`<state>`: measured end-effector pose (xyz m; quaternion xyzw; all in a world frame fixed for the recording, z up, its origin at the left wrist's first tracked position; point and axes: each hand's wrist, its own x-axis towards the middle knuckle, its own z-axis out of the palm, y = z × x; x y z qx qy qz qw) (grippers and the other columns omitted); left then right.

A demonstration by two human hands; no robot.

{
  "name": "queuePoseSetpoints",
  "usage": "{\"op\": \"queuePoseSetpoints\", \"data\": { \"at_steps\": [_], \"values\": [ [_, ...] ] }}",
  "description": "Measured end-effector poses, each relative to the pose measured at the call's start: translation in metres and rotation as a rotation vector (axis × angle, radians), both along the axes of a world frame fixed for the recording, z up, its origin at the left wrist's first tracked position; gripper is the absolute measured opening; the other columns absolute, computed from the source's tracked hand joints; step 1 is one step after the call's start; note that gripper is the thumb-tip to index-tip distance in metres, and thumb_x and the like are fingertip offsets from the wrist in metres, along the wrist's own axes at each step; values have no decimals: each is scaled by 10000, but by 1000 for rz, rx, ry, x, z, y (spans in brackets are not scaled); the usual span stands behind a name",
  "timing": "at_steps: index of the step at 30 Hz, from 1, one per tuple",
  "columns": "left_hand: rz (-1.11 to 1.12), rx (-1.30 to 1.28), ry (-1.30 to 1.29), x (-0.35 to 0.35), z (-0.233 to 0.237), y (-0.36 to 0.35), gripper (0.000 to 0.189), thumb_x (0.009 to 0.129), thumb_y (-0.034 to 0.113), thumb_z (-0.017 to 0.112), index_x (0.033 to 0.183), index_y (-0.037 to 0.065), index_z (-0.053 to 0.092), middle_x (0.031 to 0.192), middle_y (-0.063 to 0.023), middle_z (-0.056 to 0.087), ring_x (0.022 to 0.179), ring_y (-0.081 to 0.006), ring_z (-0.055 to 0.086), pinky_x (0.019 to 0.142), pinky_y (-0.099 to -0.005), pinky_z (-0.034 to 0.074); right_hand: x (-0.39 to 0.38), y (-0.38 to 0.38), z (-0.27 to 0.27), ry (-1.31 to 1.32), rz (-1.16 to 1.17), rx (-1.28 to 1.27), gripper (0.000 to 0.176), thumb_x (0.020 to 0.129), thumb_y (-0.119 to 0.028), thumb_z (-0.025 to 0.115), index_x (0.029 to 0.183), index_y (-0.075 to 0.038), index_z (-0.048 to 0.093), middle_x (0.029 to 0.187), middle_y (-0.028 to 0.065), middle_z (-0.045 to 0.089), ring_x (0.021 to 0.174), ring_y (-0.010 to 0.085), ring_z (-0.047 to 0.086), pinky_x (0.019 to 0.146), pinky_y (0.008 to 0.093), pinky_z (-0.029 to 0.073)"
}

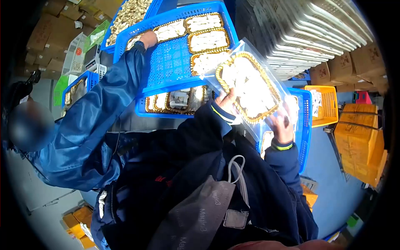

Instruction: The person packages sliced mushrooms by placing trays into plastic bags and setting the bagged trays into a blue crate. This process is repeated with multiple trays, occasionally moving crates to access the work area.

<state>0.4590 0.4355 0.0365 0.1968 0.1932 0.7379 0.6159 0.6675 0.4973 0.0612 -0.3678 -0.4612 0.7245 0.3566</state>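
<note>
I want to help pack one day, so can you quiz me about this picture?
1. True or false: the gold-rimmed tray that the person holds is inside a clear bag.
2. What colour is the crate that the co-worker's hand reaches into? A red, B blue, C green.
3. Which hand on the bag is nearer the orange basket: the left hand or the right hand?

Key: 1 true; 2 B; 3 right.
</note>
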Motion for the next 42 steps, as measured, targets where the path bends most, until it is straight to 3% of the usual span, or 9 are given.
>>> {"op": "queuePoseSetpoints", "data": {
  "at_steps": [3, 6, 10, 19, 24, 34, 37, 40, 42],
  "values": [
    [572, 43, 1721, -28, -46, -22, 451, 882, 205, 504, 1253, -14, 371, 1263, -156, 449, 1143, -288, 457, 984, -358, 331, -20, -1, -3, -183, 79, 120, 373, 875, -147, 529, 1209, -9, 439, 1021, 106, 590, 917, 147, 556, 784, 240, 447],
    [180, -63, 359, -11, 15, -28, 653, 832, 413, 532, 1321, 63, 278, 1321, -122, 370, 1209, -309, 360, 1001, -466, 289, -33, -14, -12, -219, 20, 131, 228, 905, -153, 487, 985, 23, 609, 839, 29, 614, 783, 72, 524, 700, 212, 427],
    [-213, 110, 28, -29, -4, -27, 660, 861, 412, 506, 1360, 103, 205, 1342, -101, 345, 1233, -338, 336, 1014, -517, 263, -37, -28, -6, -184, -37, 92, 239, 906, -175, 496, 1014, 12, 599, 810, 12, 608, 758, 72, 525, 696, 220, 430],
    [-290, -539, 277, -62, -16, -70, 355, 936, 173, 290, 1276, 71, 287, 1241, -164, 413, 1115, -377, 461, 921, -520, 390, 92, 7, -75, -309, -647, 45, 260, 897, -216, 505, 1020, 4, 569, 841, 11, 594, 698, 96, 565, 624, 235, 508],
    [-370, -109, -183, -90, -74, -99, 414, 947, 271, 314, 1297, 52, 281, 1226, -159, 432, 1081, -334, 494, 889, -460, 428, 141, 15, -199, -549, -842, -169, 247, 835, -277, 583, 921, -46, 602, 714, 18, 577, 631, 129, 546, 541, 274, 434],
    [-307, -484, 89, -54, -80, -113, 454, 913, 210, 459, 1308, 53, 299, 1227, -130, 451, 1085, -281, 508, 910, -416, 439, 113, 42, -355, -364, -746, -419, 428, 874, -385, 523, 1173, -79, 497, 867, 85, 567, 718, 177, 511, 650, 325, 431],
    [-334, -498, 29, -44, -89, -107, 413, 944, 273, 365, 1291, 51, 339, 1223, -134, 465, 1077, -304, 509, 907, -430, 426, 128, 54, -361, -938, -364, -414, 501, 859, -480, 462, 1072, -36, 553, 867, 123, 592, 797, 249, 552, 721, 359, 438],
    [-338, -487, -112, -51, -105, -118, 449, 949, 353, 295, 1275, 55, 378, 1193, -134, 496, 1047, -310, 523, 907, -444, 412, 162, 73, -463, -237, -404, -893, 291, 871, -178, 424, 1058, 35, 488, 969, 191, 590, 880, 309, 570, 775, 384, 471],
    [-226, -527, 23, -52, -80, -119, 420, 936, 327, 378, 1259, 60, 399, 1176, -132, 509, 1040, -291, 528, 902, -425, 422, 163, 83, -448, -702, -121, -533, 310, 864, -212, 442, 1067, 15, 497, 987, 181, 589, 899, 312, 565, 792, 385, 464]
  ]
}}
